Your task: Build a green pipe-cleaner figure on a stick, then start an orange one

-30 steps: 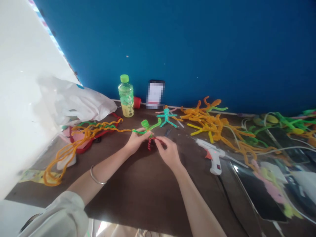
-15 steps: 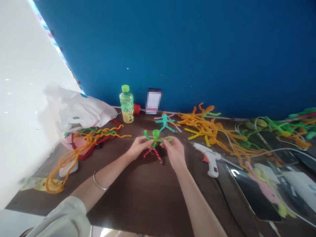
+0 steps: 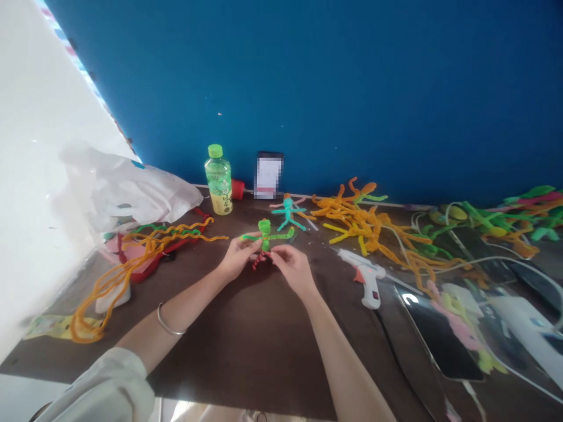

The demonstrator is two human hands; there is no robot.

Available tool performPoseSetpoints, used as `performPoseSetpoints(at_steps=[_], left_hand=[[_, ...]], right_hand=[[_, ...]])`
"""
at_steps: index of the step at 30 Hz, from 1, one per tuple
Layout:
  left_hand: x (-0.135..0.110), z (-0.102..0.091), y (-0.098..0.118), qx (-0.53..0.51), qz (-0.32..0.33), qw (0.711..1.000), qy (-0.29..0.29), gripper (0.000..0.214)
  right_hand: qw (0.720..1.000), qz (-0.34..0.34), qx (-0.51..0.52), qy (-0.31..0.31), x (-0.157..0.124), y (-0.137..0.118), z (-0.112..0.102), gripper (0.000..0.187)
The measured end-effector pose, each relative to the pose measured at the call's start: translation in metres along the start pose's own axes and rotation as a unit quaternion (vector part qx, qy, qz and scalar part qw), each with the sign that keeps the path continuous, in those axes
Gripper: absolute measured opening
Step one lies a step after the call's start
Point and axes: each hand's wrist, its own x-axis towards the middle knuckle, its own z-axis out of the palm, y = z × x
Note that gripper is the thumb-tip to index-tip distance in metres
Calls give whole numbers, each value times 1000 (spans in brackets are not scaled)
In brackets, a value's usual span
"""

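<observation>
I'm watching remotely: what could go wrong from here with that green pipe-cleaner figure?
The green pipe-cleaner figure is pinched between the left hand and right hand, so its red-striped legs might bend or slip. The glue gun lies near the right hand; if hot, which cannot be told, a bump could burn.

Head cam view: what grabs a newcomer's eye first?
The green pipe-cleaner figure comes first, held between the left hand and right hand near the middle of the dark table. Behind and right of it sprawls a heap of orange pipe cleaners against the deep blue wall. A white glue gun lies right of the hands.
</observation>
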Motion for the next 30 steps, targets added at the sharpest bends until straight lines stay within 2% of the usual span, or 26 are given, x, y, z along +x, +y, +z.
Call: performPoseSetpoints(at_steps=[5,12,16,21,25,30], left_hand=[[2,-2,-1,6,-1,1000,-6,43],[1,0,2,-26,-11,999,-21,32],[1,1,3,-29,-18,999,-15,31],[1,1,4,-18,-26,999,-25,30],[-1,1,5,15,-45,998,-43,30],[-6,3,5,79,-64,988,-114,32]], right_hand=[[999,-20,-49,-15,0,4,-1,21],[997,-35,-67,-2,1,13,3,21],[996,-46,-52,49,0,8,4,20],[988,-66,53,128,0,3,1,20],[984,-58,147,82,1,-3,-5,28],[993,-15,113,24,-2,-15,-11,38]])
